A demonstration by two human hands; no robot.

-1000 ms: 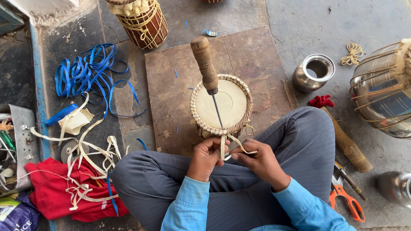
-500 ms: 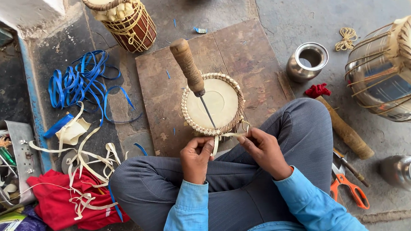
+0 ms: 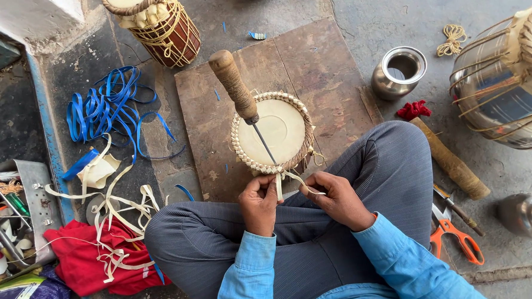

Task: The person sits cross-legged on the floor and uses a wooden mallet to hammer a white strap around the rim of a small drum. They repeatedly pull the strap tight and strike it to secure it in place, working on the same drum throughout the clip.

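Note:
A small drum (image 3: 274, 131) with a pale skin head and a braided rawhide rim stands on a brown board (image 3: 316, 75) in front of my crossed legs. An awl with a wooden handle (image 3: 233, 85) is stuck into the rim at its near edge and leans up toward the camera. My left hand (image 3: 259, 200) pinches a pale rawhide strip (image 3: 278, 186) hanging from the rim. My right hand (image 3: 334, 194) grips the other end of the strip just right of it.
Blue straps (image 3: 105, 105) and pale rawhide strips (image 3: 116, 204) lie at left by a red cloth (image 3: 82, 262) and a metal tool tray (image 3: 17, 208). Another drum (image 3: 156, 23) stands behind. At right are steel pots (image 3: 399, 72), a large metal drum (image 3: 505, 82), a wooden mallet (image 3: 452, 162) and orange scissors (image 3: 458, 237).
Both hands have stayed at the drum's near rim, shifting their hold on the strip; the right hand drew it out to the right. The view shifted slightly.

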